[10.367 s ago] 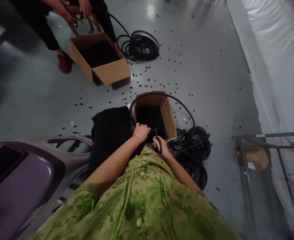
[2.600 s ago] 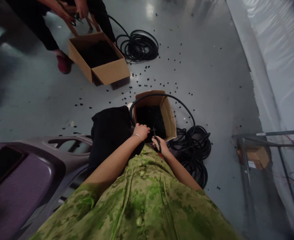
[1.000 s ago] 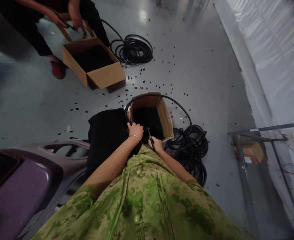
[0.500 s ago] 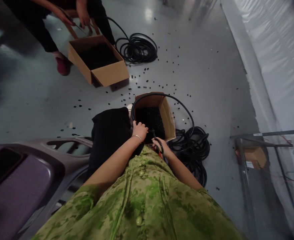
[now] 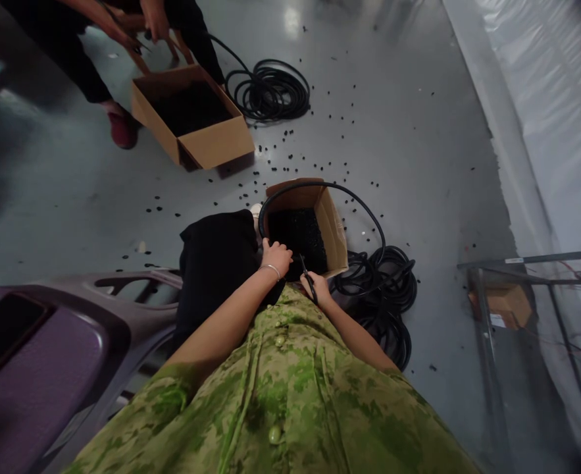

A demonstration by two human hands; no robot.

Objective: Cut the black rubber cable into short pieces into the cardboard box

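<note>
My left hand (image 5: pixel 277 257) is closed around a black rubber hose (image 5: pixel 337 186) above the near left edge of a cardboard box (image 5: pixel 333 227). From this hand the hose arches over the box and runs down to a coil (image 5: pixel 393 280) on the floor at the right. My right hand (image 5: pixel 316 287) grips black-handled scissors (image 5: pixel 309 280), their blades pointing up toward the box's near side. Small black pieces (image 5: pixel 297 230) fill the bottom of the box. The hose end near the blades is too dark to make out.
Across from me a co-worker's hands (image 5: pixel 156 20) work above a larger cardboard box (image 5: pixel 216 141). Another hose coil (image 5: pixel 275 92) lies beside it. Black bits are scattered over the grey floor. A purple chair (image 5: pixel 68 342) bearing a phone (image 5: pixel 6 336) is at left, a metal frame (image 5: pixel 541 260) at right.
The scissors' handles have drawn together in my right hand, where they were spread before. My left hand stays in place on the hose. The view has shifted slightly.
</note>
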